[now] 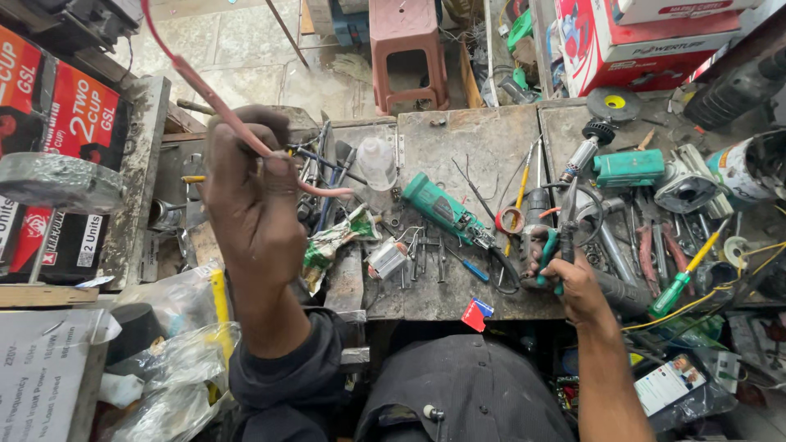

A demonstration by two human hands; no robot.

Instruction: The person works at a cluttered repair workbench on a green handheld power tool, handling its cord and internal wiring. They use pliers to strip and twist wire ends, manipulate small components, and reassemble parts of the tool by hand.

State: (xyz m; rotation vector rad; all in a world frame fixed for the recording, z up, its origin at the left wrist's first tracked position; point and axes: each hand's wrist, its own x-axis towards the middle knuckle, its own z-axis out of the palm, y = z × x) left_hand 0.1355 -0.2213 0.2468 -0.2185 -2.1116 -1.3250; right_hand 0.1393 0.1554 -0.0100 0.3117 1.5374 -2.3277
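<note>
My left hand (250, 192) is raised over the left side of the bench, closed around a long pink wire (205, 86) that runs up past the top of the frame and trails down to the right. At the bench's front right, my right hand (565, 274) grips green-handled pliers (550, 250) pointing toward a dark motor part (536, 209). A green power tool body (442, 209) lies on the grey workbench (475, 139) between the two hands.
Screwdrivers (684, 274), a second green tool (629, 168), grinder parts and loose wires crowd the right side. Red and black boxes (57, 164) stand at left, plastic bags (176, 344) below them. A pink stool (407, 49) stands beyond the bench.
</note>
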